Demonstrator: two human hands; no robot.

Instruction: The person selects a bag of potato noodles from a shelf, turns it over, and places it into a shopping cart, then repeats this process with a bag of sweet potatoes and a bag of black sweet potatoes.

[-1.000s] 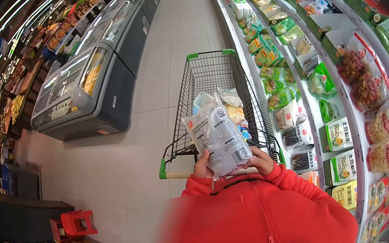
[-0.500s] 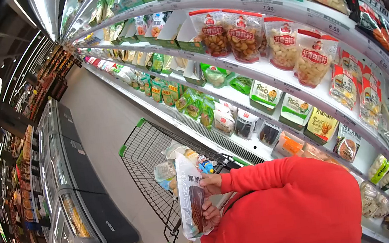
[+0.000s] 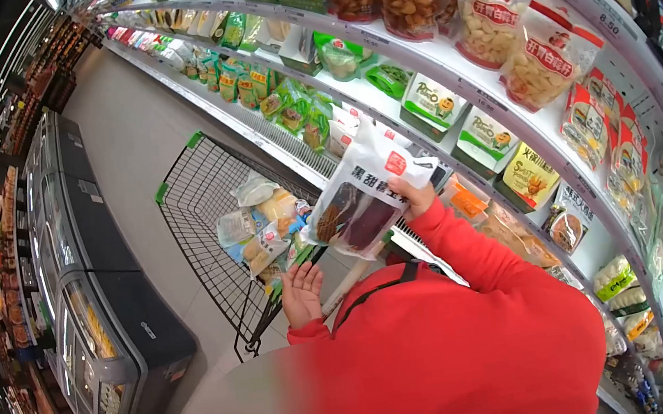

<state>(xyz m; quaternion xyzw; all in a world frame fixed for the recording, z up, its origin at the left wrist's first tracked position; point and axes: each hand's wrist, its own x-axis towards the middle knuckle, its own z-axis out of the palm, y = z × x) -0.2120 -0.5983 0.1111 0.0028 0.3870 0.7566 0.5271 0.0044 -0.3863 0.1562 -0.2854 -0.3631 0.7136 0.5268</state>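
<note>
My right hand (image 3: 416, 195) grips the edge of a white and clear plastic corn package (image 3: 363, 195) with black print, dark corn showing through its window. The package hangs tilted between the cart and the shelves. My left hand (image 3: 303, 293) is open, palm up, just below and left of the package, touching nothing. A black wire shopping cart (image 3: 193, 224) with green corners stands ahead of me. Several bagged goods (image 3: 267, 244) lie in it, partly overlapped by the package.
Curved refrigerated shelves (image 3: 412, 52) with bagged and boxed food run along the right side. Grey freezer cabinets (image 3: 132, 302) line the left of the aisle (image 3: 117, 109). A blurred pale shape covers the bottom left of the view.
The package has moved up and right toward the shelves in my right hand. My left hand has let go of it and opened. The view has shifted, with more of my torso showing.
</note>
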